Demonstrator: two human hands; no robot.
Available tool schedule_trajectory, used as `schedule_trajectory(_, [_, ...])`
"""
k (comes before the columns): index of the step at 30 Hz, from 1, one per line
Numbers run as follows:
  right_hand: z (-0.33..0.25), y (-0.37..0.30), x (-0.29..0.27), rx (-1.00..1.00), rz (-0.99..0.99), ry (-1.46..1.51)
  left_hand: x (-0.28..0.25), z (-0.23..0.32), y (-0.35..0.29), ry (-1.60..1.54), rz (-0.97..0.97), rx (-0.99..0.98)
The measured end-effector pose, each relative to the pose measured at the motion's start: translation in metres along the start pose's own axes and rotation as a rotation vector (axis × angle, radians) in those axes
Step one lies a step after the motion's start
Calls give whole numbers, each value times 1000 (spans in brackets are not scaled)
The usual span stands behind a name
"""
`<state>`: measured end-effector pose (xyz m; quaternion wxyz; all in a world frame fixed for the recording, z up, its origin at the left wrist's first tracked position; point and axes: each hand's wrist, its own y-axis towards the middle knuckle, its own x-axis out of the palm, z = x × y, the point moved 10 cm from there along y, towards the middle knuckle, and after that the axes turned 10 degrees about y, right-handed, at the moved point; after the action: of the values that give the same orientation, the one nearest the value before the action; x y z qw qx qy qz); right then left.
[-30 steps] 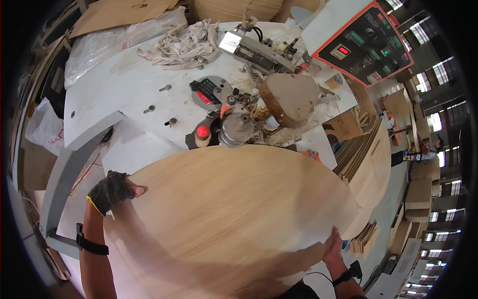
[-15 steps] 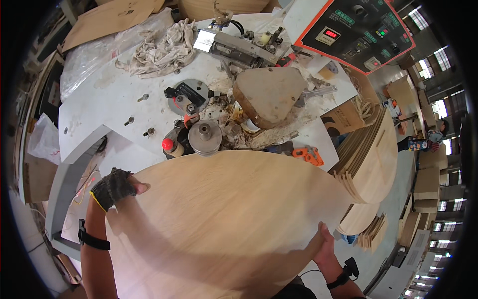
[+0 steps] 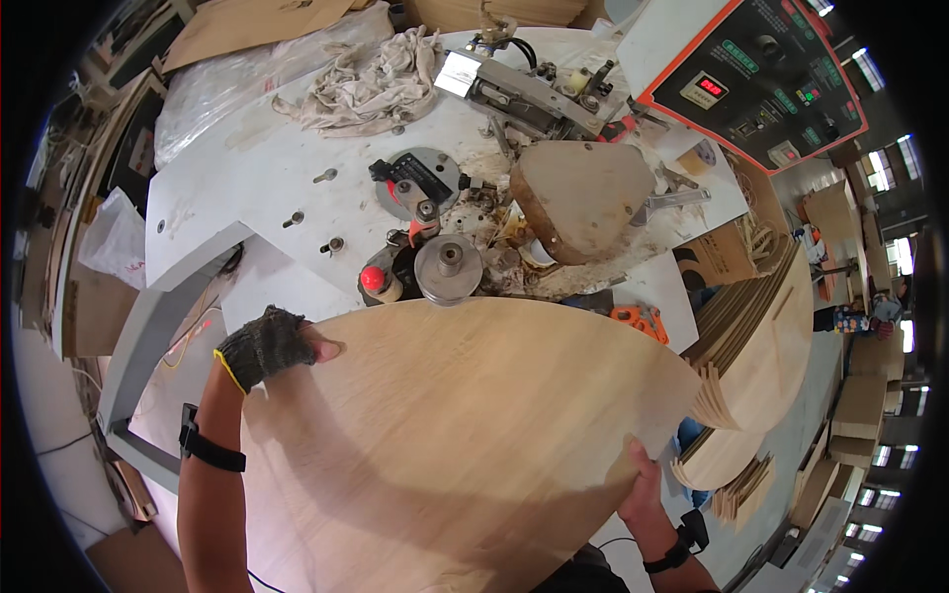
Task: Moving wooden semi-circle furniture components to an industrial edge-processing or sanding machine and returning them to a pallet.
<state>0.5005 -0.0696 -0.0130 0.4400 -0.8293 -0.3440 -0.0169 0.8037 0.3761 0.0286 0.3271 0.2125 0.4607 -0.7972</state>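
Note:
A large rounded wooden panel [image 3: 465, 415] fills the lower middle, its far edge lying against the round metal roller [image 3: 448, 269] of an edge-banding machine. My left hand [image 3: 272, 348], in a dark grey knit glove with bare thumb, grips the panel's left edge, thumb on top. At the right edge my bare right hand [image 3: 641, 484] is closed on the panel, its thumb on the upper face and its other fingers mostly hidden. Left of the roller stands a red ball knob [image 3: 373, 278]. Beyond it lies a dusty brown cover plate [image 3: 583, 201].
A crumpled cloth [image 3: 371, 84] lies on the white machine table [image 3: 247, 163]. A control panel [image 3: 756, 84] with a red border rises at the upper right. Stacked curved boards [image 3: 761, 356] stand at right, near an orange tool [image 3: 641, 320]. Another person [image 3: 865, 314] is far off.
The panel has turned slightly, with my left hand shifting right along with it. The whole view has also swung, so the machine now sits farther right. Both hands keep their hold.

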Motion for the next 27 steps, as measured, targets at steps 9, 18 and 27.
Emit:
schedule_trajectory(9, [-7, 6, 42, -186, -111, -205, 10, -15, 11, 71, 48, 9])
schedule_trajectory(18, [-1, 7, 83, -203, -134, -155, 26, -30, 15, -92, -35, 46])
schedule_trajectory(27, [29, 12, 110, -118, -200, -143, 17, -42, -1, 697, 326, 382])
